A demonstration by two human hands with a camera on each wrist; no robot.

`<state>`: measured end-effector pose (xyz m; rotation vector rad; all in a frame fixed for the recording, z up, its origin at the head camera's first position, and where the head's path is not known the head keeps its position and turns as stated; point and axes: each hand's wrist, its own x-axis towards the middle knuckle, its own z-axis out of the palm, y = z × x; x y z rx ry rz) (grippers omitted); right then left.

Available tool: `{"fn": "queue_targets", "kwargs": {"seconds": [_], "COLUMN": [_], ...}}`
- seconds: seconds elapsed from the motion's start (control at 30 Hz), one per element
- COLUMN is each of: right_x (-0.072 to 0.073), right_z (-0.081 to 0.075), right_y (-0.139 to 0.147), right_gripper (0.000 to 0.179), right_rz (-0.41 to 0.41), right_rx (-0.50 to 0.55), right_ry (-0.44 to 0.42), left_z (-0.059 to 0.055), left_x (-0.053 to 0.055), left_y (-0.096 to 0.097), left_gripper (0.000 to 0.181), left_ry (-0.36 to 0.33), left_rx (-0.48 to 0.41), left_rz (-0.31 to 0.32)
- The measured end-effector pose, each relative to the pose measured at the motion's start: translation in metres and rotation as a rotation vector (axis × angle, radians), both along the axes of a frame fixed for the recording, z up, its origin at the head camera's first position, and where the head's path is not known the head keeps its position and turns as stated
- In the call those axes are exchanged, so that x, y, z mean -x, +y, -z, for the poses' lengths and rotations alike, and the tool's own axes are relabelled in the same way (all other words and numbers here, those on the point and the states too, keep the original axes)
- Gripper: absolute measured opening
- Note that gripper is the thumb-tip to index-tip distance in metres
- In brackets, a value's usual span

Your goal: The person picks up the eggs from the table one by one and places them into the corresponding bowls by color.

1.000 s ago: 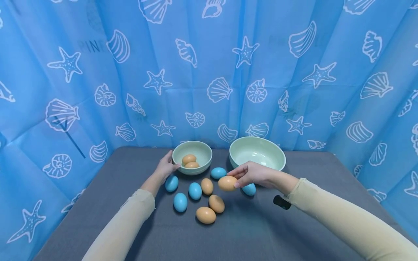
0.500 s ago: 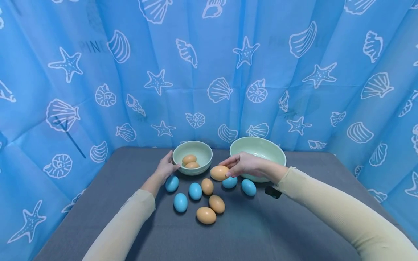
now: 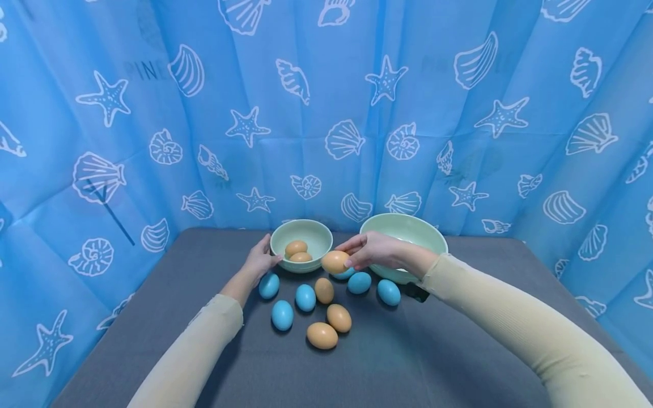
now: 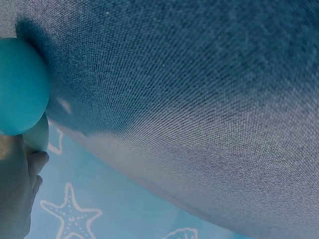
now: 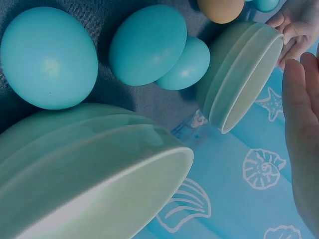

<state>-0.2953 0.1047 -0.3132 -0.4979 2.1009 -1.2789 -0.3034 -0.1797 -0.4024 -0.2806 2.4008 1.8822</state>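
My left hand [image 3: 257, 262] holds the left side of the smaller pale green bowl [image 3: 322, 249], thumb in front and fingers further back. Inside that bowl lie two brown eggs [image 3: 296, 247]. Just off the bowl's right front rim, my right hand [image 3: 374, 250] pinches another brown egg [image 3: 335, 262] between thumb and fingers, above the table. Under the held egg, a blue egg [image 3: 344, 274] is partly hidden. The right wrist view shows part of the right hand [image 5: 305, 134] at the edge, with the pinched egg not clearly visible.
A larger pale green bowl [image 3: 428, 232] stands at back right, partly behind the right forearm. Several blue eggs [image 3: 305, 298] and three brown eggs [image 3: 322, 336] lie on the grey cloth-covered table [image 3: 285, 379]. A blue shell-patterned curtain [image 3: 316, 113] hangs behind.
My right hand has carried the brown egg leftward and back toward the smaller bowl, uncovering blue eggs on the right. The left hand has stayed at the bowl.
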Motion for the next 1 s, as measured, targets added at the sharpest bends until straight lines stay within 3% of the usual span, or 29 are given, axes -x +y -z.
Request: {"fn": "queue_targets", "kwargs": {"seconds": [0.53,1.0], "right_x": [0.021,0.035], "right_z": [0.004,0.016], "right_y": [-0.024,-0.059], "right_gripper": [0.048,0.044], "right_rz": [0.029,0.129], "right_rx": [0.037,0.022], "right_ry": [0.059,0.104], "left_z": [-0.003,0.002], "left_x": [0.0,0.003], "left_y": [0.0,-0.002], "left_gripper": [0.078,0.08], "left_ry": [-0.011,0.0], "left_rx": [-0.013,0.0], "left_rz": [-0.009,-0.006]}}
